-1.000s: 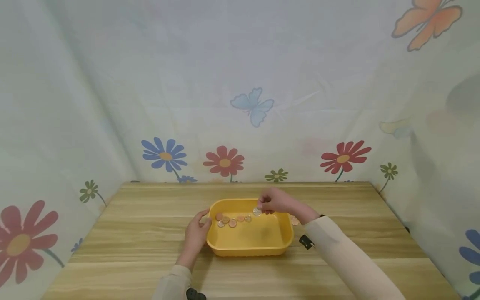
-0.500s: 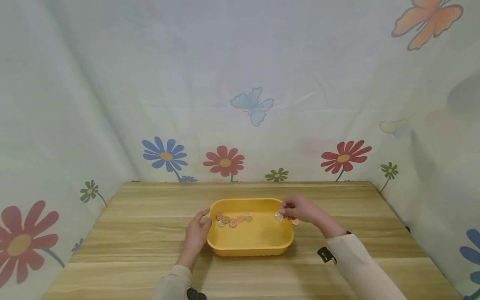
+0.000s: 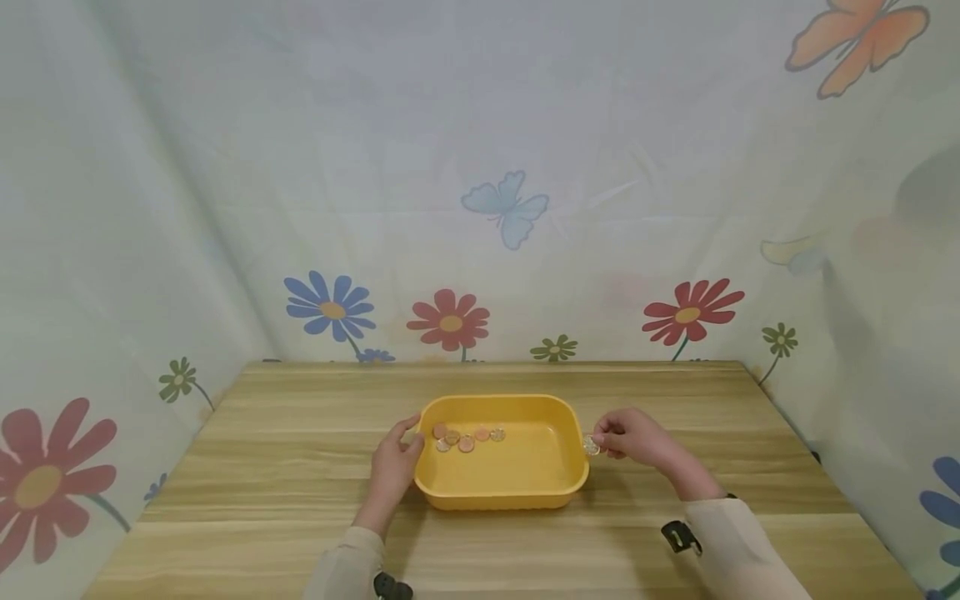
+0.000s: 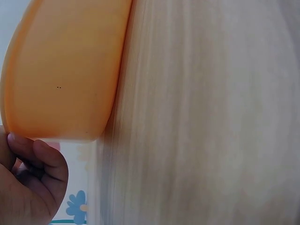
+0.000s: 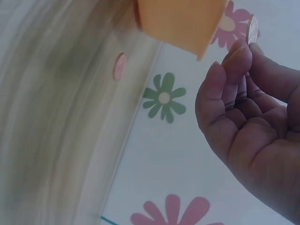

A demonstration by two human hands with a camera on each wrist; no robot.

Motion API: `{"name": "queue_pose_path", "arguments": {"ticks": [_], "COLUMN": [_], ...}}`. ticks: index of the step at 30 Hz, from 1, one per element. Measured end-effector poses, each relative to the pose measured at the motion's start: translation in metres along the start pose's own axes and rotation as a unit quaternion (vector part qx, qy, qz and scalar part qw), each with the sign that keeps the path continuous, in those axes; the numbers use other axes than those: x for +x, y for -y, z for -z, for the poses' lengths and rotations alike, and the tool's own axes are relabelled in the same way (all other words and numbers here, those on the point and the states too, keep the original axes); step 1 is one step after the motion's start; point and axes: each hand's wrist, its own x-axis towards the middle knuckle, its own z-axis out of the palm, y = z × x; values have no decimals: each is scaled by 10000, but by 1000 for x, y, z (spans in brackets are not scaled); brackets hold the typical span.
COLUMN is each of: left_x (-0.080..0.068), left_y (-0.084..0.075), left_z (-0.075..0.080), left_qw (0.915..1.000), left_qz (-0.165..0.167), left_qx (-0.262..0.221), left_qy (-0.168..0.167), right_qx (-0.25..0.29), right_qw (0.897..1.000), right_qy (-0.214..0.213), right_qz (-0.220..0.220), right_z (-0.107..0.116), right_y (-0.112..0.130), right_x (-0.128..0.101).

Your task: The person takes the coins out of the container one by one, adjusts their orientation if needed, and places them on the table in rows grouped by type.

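Note:
A yellow plastic bin (image 3: 502, 483) stands on the wooden table, its left end held by my left hand (image 3: 393, 471). In the left wrist view, that hand's curled fingers (image 4: 49, 159) meet the bin's end near the rim. My right hand (image 3: 633, 435) pinches a silver coin (image 3: 591, 445) between thumb and forefinger, just outside the bin's right end. The right wrist view shows this coin (image 5: 252, 30) edge-on, raised above the table. A copper coin (image 5: 120, 66) lies on the table below it, mostly hidden in the head view. Several copper and silver coins (image 3: 467, 444) lie inside the bin toward its left.
The wooden tabletop (image 3: 315, 467) reaches back to a flower-printed cloth (image 3: 600, 233), which also hangs along both sides. Black straps with a buckle (image 3: 678, 537) sit at the wrists, by light sleeves.
My right hand has carried the silver coin rightward from over the bin to beyond its right rim. My left hand and the coins inside the bin have stayed put.

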Motion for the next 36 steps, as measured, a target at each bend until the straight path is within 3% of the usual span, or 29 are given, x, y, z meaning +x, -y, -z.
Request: {"name": "queue_pose_path", "arguments": {"ticks": [12, 18, 36], "left_x": [-2, -1, 1], "left_y": [0, -1, 1], "left_z": [1, 1, 0], "left_qw": [10000, 10000, 10000], "left_qz": [15, 42, 38], "left_qx": [-7, 6, 44], "left_qy": [8, -17, -6], "right_qx": [115, 146, -192], "right_qw": [9984, 9984, 9959], "right_qy": [-121, -45, 107], "right_qz": [-535, -540, -878], "right_z": [-8, -13, -17], "right_y": [-30, -40, -46], "right_x": [-1, 4, 12]}}
